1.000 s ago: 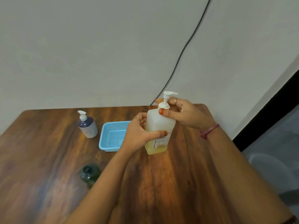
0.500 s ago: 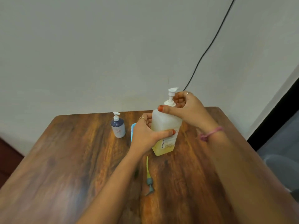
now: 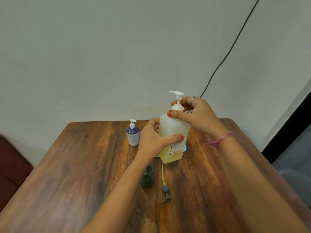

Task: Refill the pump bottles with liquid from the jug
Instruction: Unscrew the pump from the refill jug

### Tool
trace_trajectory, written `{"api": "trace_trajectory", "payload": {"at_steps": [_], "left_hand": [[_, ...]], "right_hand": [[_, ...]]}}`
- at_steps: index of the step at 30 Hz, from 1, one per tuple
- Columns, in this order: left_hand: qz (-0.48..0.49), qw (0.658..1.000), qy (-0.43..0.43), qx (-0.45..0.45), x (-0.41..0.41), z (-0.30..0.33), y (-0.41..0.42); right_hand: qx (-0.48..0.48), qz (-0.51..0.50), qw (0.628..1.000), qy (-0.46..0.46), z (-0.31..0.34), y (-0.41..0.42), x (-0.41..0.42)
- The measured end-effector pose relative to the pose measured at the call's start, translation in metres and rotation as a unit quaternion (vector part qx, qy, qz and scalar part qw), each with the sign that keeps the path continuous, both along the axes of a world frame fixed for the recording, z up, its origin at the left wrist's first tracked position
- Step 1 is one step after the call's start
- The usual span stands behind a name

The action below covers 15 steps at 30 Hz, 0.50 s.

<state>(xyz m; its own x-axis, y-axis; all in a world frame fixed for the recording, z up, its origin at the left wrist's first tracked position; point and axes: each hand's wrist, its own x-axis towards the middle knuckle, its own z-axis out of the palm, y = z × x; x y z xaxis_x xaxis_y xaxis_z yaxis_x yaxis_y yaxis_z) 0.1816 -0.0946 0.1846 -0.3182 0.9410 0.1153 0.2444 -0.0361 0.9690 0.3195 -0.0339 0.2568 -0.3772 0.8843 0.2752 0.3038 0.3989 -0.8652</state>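
Gripping the jug [image 3: 173,132] with our left hand [image 3: 151,140], our right hand [image 3: 195,113] pinching its pump collar [image 3: 178,107], green bottle [image 3: 148,177] and loose pump [image 3: 165,187] lying nearer us, blue bottle [image 3: 133,134] standing left, table [image 3: 75,165] edges well apart.

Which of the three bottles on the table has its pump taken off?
The small dark green bottle; its pump lies beside it. The blue bottle and big yellow-liquid jug have theirs on.

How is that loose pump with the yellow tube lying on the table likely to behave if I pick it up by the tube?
The pump would probably feel very light. Its thin yellow tube looks bendy, so the heavier grey head would likely droop. Lying flat on the table, it may roll or skid if nudged, and the tube could be slippery if wet.
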Motion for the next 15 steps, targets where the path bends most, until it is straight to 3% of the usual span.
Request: {"api": "trace_trajectory", "payload": {"at_steps": [5,7,9,11,15], "left_hand": [[-0.015,1.0,-0.005,0.0,-0.007,0.008,-0.003],[-0.012,1.0,-0.001,0.006,-0.009,0.011,-0.004],[-0.013,1.0,0.007,0.01,-0.009,0.011,-0.004],[-0.016,1.0,0.011,0.007,-0.008,0.011,-0.004],[-0.017,1.0,0.009,0.006,-0.008,0.012,-0.002]], "right_hand": [[-0.101,0.166,0.981,0.028,0.017,0.002,0.011],[-0.088,0.139,0.986,-0.002,0.02,0.001,0.007],[-0.007,0.045,0.997,-0.069,0.02,-0.002,0.0],[0.042,-0.007,0.996,-0.075,0.021,-0.004,-0.003],[-0.087,0.108,0.99,0.035,0.027,-0.002,0.01]]}}
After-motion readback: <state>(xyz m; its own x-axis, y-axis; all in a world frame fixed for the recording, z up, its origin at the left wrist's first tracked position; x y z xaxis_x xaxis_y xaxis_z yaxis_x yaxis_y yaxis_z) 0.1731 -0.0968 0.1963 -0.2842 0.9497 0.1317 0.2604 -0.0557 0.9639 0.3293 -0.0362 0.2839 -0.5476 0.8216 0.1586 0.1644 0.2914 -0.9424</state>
